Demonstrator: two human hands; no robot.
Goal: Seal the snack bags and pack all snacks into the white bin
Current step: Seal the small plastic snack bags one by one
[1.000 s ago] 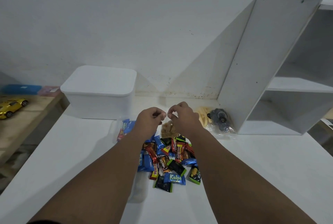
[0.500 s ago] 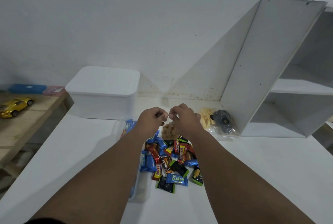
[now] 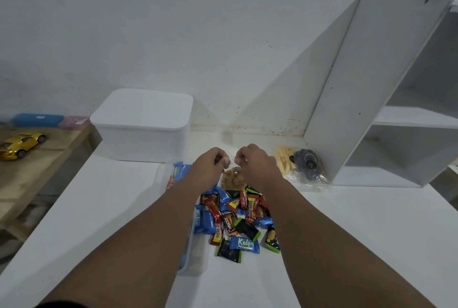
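Both bare forearms reach forward and converge. The left grip point(image 3: 210, 166) and right grip point(image 3: 257, 165) sit knuckles up, near each other but apart, fingers curled, each pinching the top of the clear snack bag point(image 3: 231, 180).

1 cam, head-worn, wide-angle. Looks fwd & down along the arms point(image 3: 148, 245) onto the white table point(image 3: 371, 233), facing the back wall point(image 3: 198, 35). Close-in: left hand point(image 3: 210, 167) and right hand point(image 3: 257, 166) sit mid-frame; shelf unit point(image 3: 371, 84) at R edge, wooden bench point(image 3: 37, 166) at L.
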